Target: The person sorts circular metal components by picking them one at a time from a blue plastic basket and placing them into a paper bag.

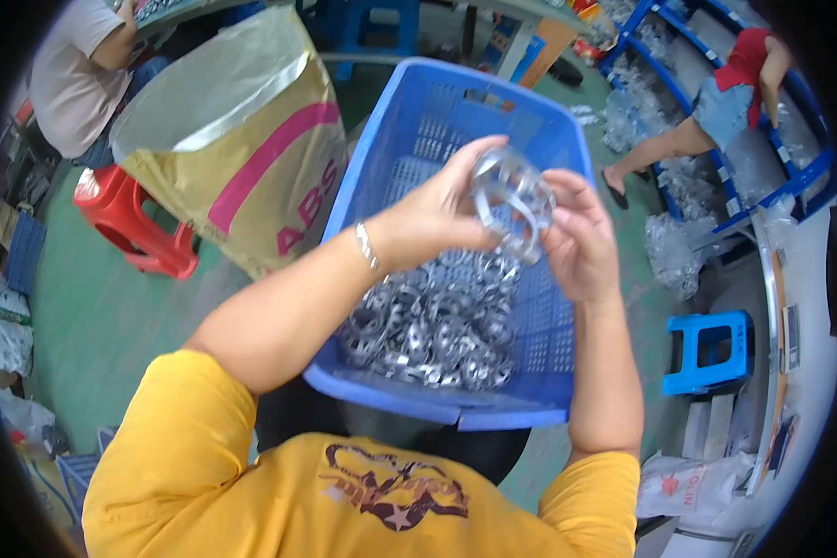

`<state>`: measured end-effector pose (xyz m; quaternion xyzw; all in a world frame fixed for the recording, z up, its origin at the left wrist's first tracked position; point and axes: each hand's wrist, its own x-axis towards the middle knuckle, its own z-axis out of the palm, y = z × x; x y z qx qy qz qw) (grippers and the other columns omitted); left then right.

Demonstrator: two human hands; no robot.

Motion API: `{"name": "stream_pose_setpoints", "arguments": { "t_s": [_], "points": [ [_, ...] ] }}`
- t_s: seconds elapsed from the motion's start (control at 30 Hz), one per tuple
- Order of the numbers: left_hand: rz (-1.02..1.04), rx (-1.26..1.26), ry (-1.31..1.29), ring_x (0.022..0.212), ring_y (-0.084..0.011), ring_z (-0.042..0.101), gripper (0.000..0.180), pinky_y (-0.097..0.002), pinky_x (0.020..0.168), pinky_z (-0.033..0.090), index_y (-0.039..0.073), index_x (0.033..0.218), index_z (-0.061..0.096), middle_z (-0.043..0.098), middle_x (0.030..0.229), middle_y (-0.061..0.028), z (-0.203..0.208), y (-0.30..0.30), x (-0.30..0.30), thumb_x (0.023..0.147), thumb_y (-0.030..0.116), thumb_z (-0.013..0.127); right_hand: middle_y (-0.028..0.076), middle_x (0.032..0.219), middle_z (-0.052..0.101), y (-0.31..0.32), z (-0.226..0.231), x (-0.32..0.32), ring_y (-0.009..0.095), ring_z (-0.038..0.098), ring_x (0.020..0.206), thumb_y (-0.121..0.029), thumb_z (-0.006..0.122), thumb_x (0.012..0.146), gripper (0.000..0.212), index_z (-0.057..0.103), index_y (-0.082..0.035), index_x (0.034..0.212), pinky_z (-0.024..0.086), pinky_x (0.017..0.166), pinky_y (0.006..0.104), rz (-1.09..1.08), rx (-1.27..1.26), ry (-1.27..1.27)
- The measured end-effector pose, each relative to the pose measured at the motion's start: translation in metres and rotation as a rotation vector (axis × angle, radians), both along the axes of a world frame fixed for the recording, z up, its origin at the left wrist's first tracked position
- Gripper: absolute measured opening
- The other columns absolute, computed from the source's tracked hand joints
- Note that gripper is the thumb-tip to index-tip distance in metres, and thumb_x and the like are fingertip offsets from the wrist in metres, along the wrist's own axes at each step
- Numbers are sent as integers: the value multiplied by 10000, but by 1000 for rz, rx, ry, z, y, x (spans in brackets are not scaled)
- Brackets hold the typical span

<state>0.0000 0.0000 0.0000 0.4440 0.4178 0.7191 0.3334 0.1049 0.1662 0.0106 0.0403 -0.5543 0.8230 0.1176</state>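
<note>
Above the blue crate (pixel 539 415), a ring-shaped openwork part (pixel 511 197) is clamped between both hands: the left hand (pixel 434 216) grips one side, the right hand (pixel 581 232) meets the other with its fingertips. One part is raised; many similar pieces (pixel 437 330) lie heaped below, any finished count unclear. Leftward stands an open sack (pixel 284 149).

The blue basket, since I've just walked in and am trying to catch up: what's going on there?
A person in a yellow shirt holds a shiny, round, open-framed piece over the blue basket, left hand on one side of it and right hand on the other. The piece is too blurred to identify. Below, a heap of shiny metallic-looking parts lies in the basket, and a large tan sack stands open to the left.
</note>
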Motion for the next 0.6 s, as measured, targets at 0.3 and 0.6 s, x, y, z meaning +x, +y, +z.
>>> {"name": "stream_pose_setpoints", "arguments": {
  "t_s": [0.3, 0.6],
  "points": [
    [143, -161, -475, 755, -223, 615, 410, -289, 620, 551, 25, 1135, 403, 546, 923, -132, 17, -36, 4, 767, 17, 582, 147, 1250, 441, -44, -8, -1, 247, 384, 1186, -87, 603, 745, 340, 562, -49, 1081, 286, 979, 343, -224, 818, 226],
    [1554, -926, 1168, 807, -178, 585, 267, -279, 697, 461, 30, 959, 555, 614, 878, -70, 51, -179, -223, 704, 92, 608, 119, 1098, 543, -31, 1, 1, 252, 501, 1051, -72, 582, 736, 190, 605, -34, 921, 376, 890, 325, -414, 1066, 203]
  ]
}}
